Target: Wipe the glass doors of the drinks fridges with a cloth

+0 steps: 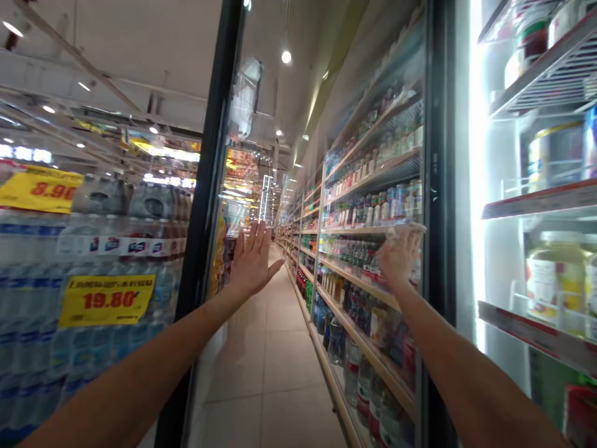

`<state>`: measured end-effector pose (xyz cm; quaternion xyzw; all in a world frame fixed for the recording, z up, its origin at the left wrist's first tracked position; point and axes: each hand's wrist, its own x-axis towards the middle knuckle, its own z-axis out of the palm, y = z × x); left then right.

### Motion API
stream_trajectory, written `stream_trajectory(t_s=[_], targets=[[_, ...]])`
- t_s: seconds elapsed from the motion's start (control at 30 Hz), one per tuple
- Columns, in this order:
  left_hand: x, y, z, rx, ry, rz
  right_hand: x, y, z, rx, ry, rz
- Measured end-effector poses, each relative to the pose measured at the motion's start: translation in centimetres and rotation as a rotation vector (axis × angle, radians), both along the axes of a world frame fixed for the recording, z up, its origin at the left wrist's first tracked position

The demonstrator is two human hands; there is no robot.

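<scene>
In front of me is a cooler's glass door with a black frame [209, 155], standing open. My left hand [252, 264] lies flat against the pane, fingers stretched out and thumb apart, holding nothing. Near the door's right edge, my right hand [396, 256] presses a pale, crumpled cloth [410, 228] to the glass. Its fingers are partly blurred over the cloth. Shelves of bottles and cans [368, 208] and a tiled aisle floor [265, 348] show in the pane; whether reflected or seen through it, I cannot tell.
At right, the lit cooler has wire shelves [541, 202] with jars [555, 274] and cans. Stacked packs of bottled water [28, 298] stand at left, with yellow price signs [107, 300] on them. Ceiling lights [286, 57] shine above.
</scene>
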<state>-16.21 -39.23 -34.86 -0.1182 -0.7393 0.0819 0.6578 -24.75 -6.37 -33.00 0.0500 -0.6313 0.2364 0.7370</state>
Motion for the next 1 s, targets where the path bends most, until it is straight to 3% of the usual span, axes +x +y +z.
stream_trajectory(t_s=[0.07, 0.13, 0.2, 0.23, 0.33, 0.4, 0.47, 0.57, 0.6, 0.67, 0.73, 0.87, 0.93, 1.0], targets=[[-0.1, -0.1, 0.0, -0.002, -0.001, -0.009, 0.5, -3.9, -0.6, 0.187, -0.004, -0.004], [-0.2, -0.4, 0.0, -0.009, 0.002, -0.018, 1.2, -6.7, -1.1, 0.478, -0.009, -0.002], [-0.2, -0.5, 0.0, -0.008, 0.005, -0.021, 1.4, -6.3, -1.5, 0.622, -0.013, -0.022], [-0.1, -0.5, 0.0, -0.005, 0.009, -0.021, 1.4, -4.8, -1.6, 0.606, -0.014, -0.038], [-0.1, -0.2, -0.1, 0.004, 0.015, -0.004, 0.5, 1.5, -1.6, 0.251, -0.001, -0.066], [-0.2, 0.2, -0.5, 0.005, 0.025, 0.011, 0.0, 3.3, -1.7, 0.083, 0.020, -0.059], [-0.3, 0.8, -1.3, -0.013, 0.022, 0.017, 0.2, 1.3, -2.4, 0.106, 0.020, -0.049], [-0.3, 1.9, -3.1, -0.077, -0.010, 0.005, 1.8, -5.8, -4.6, 0.363, -0.004, -0.031], [-0.2, 2.3, -3.7, -0.090, -0.017, 0.002, 2.3, -7.8, -5.4, 0.524, -0.008, -0.012], [-0.1, 2.9, -4.7, -0.088, -0.018, 0.007, 3.1, -9.3, -6.9, 0.728, -0.028, 0.022], [0.0, 3.3, -5.3, -0.068, -0.020, 0.019, 3.0, -7.3, -7.7, 0.674, -0.055, 0.024], [-0.2, 3.9, -5.8, -0.021, -0.036, 0.040, 1.3, -1.5, -7.5, 0.123, -0.058, -0.019], [-0.4, 4.0, -5.9, -0.011, -0.036, 0.035, 1.2, -2.1, -7.5, 0.020, -0.051, -0.024], [-0.5, 4.0, -5.9, -0.008, -0.030, 0.024, 1.9, -5.2, -8.1, 0.155, -0.055, -0.012]])
